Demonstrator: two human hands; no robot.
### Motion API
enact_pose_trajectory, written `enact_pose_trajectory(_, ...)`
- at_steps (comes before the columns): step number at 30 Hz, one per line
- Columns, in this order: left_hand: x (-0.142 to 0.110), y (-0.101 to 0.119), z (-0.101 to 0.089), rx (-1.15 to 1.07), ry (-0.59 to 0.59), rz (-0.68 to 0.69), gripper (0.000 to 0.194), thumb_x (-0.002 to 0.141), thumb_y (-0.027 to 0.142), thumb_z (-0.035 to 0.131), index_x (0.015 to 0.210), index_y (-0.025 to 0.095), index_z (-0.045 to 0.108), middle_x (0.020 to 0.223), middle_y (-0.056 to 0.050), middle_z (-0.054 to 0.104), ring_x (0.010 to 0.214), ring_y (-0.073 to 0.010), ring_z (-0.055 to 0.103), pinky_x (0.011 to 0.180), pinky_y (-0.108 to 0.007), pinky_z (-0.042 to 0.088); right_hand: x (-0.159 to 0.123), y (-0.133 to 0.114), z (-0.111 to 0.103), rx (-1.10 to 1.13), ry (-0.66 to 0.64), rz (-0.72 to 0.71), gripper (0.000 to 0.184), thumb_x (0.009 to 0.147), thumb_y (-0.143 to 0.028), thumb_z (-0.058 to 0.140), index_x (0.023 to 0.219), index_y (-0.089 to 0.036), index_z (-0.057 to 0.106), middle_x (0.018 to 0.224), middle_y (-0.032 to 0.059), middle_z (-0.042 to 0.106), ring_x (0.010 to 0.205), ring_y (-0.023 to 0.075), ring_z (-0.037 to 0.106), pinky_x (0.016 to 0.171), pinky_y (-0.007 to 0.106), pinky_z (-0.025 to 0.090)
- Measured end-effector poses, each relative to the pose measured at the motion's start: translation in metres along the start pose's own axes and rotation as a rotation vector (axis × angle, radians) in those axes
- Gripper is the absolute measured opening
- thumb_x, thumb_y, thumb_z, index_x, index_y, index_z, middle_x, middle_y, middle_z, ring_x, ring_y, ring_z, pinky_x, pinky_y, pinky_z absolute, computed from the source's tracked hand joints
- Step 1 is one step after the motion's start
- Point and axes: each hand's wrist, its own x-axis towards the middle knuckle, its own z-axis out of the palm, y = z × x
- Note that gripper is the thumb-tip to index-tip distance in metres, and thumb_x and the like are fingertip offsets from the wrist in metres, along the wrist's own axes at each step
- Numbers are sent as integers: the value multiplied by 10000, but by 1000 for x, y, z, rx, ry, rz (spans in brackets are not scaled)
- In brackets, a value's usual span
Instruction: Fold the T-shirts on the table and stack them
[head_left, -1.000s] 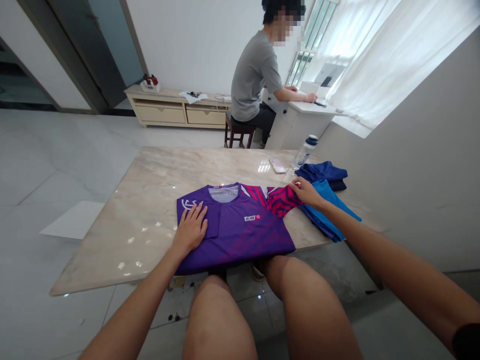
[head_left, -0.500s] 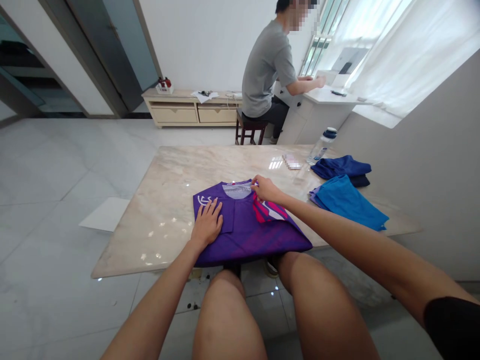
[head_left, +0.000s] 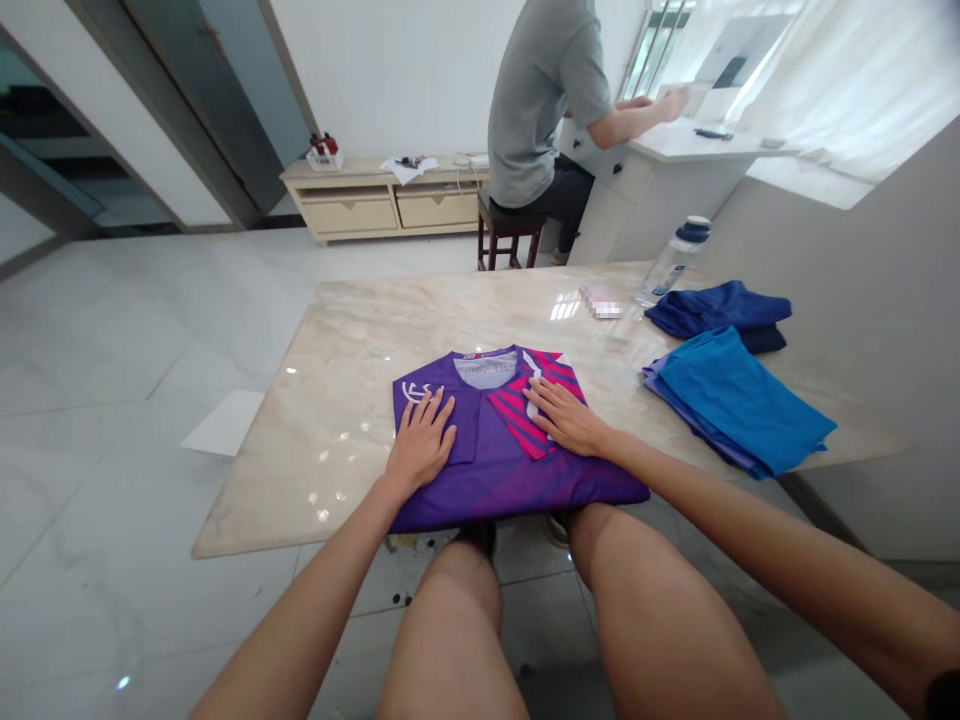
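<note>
A purple jersey (head_left: 510,485) lies partly folded at the table's near edge, its collar pointing away from me. Both sleeve sides are turned inward over the body. My left hand (head_left: 422,440) rests flat on the purple folded part at the left, fingers spread beside a white print. On the right, my right hand (head_left: 566,415) lies flat with fingers stretched out over the folded sleeve (head_left: 517,415), which has pink and purple stripes and a white band. Part of that sleeve is hidden under the hand.
On the marble-patterned table (head_left: 300,400), blue folded cloth (head_left: 742,395) and dark blue cloth (head_left: 724,310) lie at the right. A water bottle (head_left: 675,262) stands behind them. Beyond, a person in a grey shirt (head_left: 540,110) sits on a stool (head_left: 510,225) at a white desk.
My right hand has gone from pinching the jersey by the collar to lying flat on the right sleeve, now spread out. My left hand stays in place. The view has shifted slightly.
</note>
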Motion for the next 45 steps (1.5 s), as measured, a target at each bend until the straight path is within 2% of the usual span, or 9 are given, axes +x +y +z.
enact_pose_trajectory(4,2,-5,1,20,-25,63,627,1149,442,346,1749,280,428,1846,-41,333,1717,-295,299,1409,-566,235,-7,8,16,-43,44,83,687,1184,-533,334,1787,-207,358,1857,106,248,1740,325,186,1411,579,228)
enact_pose_trajectory(11,13,1,-10,43,-90,21,596,1130,399,407,1713,295,473,1821,-57,400,1698,-300,337,1399,-575,223,0,4,15,-78,15,113,689,1182,-497,339,1774,-146,375,1856,140,204,1739,333,178,1412,558,213)
enact_pose_trajectory(15,22,31,-22,38,-18,-147,409,1119,384,452,1403,212,690,1554,-155,668,1468,-326,587,1259,-519,419,1,-3,18,-87,64,134,686,1172,-486,358,1763,-141,403,1847,146,241,1736,341,198,1410,550,214)
enact_pose_trajectory(19,36,64,-28,10,-34,-309,366,1107,543,512,1114,212,669,1240,-150,746,1191,-338,684,1044,-492,524,0,-10,18,-76,112,163,680,1164,-497,369,1760,-172,419,1844,129,275,1735,337,212,1402,556,233)
enact_pose_trajectory(23,45,76,-27,67,-73,-228,250,1099,450,557,1092,214,640,1204,-150,727,1197,-347,674,1032,-491,506,-1,-14,15,-62,117,169,681,1160,-500,376,1742,-154,451,1834,146,304,1727,350,238,1397,572,240)
enact_pose_trajectory(28,46,70,-26,92,-79,-147,182,1113,290,480,1100,227,650,1191,-141,728,1163,-311,677,1024,-468,494,0,-14,15,-42,139,161,682,1150,-507,396,1735,-163,463,1829,155,316,1721,362,253,1391,592,236)
enact_pose_trajectory(33,50,67,-32,67,-71,-134,231,1136,275,416,1087,228,638,1141,-115,735,1127,-287,696,1005,-436,495,0,-13,15,-21,133,155,695,1150,-540,390,1732,-169,467,1829,152,326,1717,371,259,1388,592,235)
enact_pose_trajectory(41,50,75,-29,-49,-81,-30,193,1136,285,473,1085,233,651,1127,-79,755,1107,-257,712,1009,-402,504,0,-14,10,-27,92,158,708,1155,-544,379,1741,-152,444,1840,151,306,1727,368,226,1400,574,197)
enact_pose_trajectory(45,57,55,-29,-232,-11,19,176,1116,305,499,1097,243,662,1123,-74,749,1091,-255,709,1029,-410,536,-1,-16,10,-29,78,178,690,1153,-522,398,1736,-156,443,1840,156,314,1727,378,216,1395,581,200)
